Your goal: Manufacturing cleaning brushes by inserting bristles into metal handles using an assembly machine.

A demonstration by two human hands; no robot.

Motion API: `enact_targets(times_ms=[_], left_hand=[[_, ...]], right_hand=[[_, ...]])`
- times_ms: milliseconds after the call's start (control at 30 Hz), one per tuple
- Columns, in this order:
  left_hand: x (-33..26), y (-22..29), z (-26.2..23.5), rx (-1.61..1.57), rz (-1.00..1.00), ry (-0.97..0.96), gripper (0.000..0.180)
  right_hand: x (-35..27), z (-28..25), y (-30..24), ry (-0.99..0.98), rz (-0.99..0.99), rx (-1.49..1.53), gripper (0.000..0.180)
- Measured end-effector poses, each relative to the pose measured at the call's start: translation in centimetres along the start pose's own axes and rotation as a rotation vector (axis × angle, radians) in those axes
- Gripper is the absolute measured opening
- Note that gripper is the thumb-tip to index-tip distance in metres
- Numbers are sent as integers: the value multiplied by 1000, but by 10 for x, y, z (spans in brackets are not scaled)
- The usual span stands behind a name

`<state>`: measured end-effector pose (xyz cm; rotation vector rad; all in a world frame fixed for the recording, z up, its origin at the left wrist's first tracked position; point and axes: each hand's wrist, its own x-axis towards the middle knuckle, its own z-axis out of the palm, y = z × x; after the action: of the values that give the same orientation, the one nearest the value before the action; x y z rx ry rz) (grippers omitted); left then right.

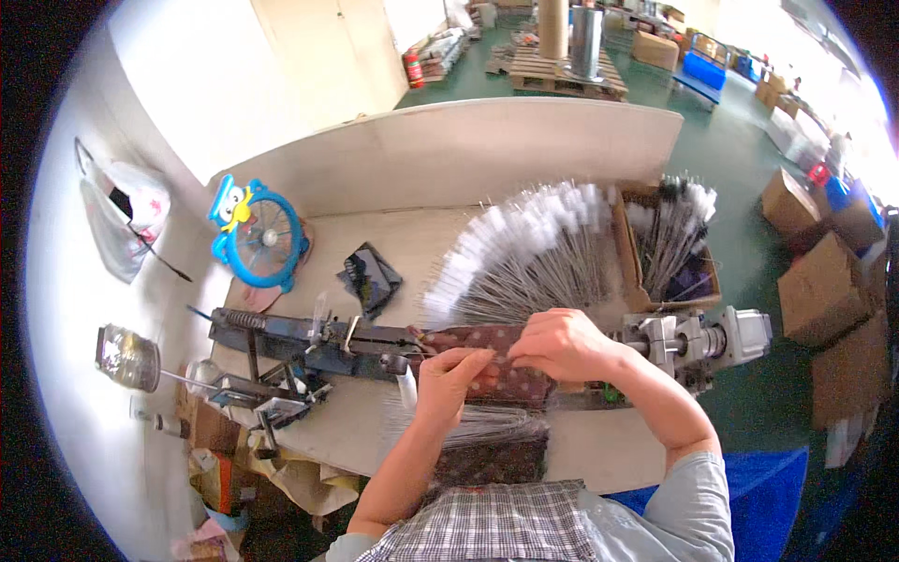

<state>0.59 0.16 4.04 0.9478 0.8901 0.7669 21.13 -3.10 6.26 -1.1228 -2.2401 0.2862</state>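
My left hand (448, 379) and my right hand (564, 345) are close together over a dark brown dotted cloth (520, 386), in front of a long bench machine (290, 339). The fingertips of both hands are pinched. Anything between them is too small to make out. A white cylindrical piece (406, 388) shows just left of my left hand. Behind my hands, many thin wire brushes with white bristle heads (524, 234) lie fanned out, their stems toward me. A bundle of thin wires (496, 423) lies on the cloth nearer my body.
A cardboard box (632, 253) of more wire brushes stands at the back right, behind the machine's motor end (744, 334). A blue fan (267, 239) and a dark packet (370, 279) sit at the back left. An upright board (468, 145) edges the table's far side.
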Motion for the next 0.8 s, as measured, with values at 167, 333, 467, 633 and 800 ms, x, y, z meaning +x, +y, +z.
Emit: enact_targets(times_ms=[167, 333, 467, 633, 800], left_hand=[[-15, -15, -29, -228, 1, 98, 21], [-31, -49, -68, -370, -421, 80, 30], [-23, -62, -122, -970, -422, 58, 45], [-24, -15, -127, -724, -125, 28, 39], [-9, -20, -91, 954, -1, 191, 51]], right_hand=[[31, 14, -2, -57, -11, 96, 12], [62, 68, -10, 116, -35, -71, 9], [85, 91, -20, 142, 83, -87, 3], [89, 95, -20, 143, 85, -215, 7], [93, 94, -25, 93, 175, -173, 8]])
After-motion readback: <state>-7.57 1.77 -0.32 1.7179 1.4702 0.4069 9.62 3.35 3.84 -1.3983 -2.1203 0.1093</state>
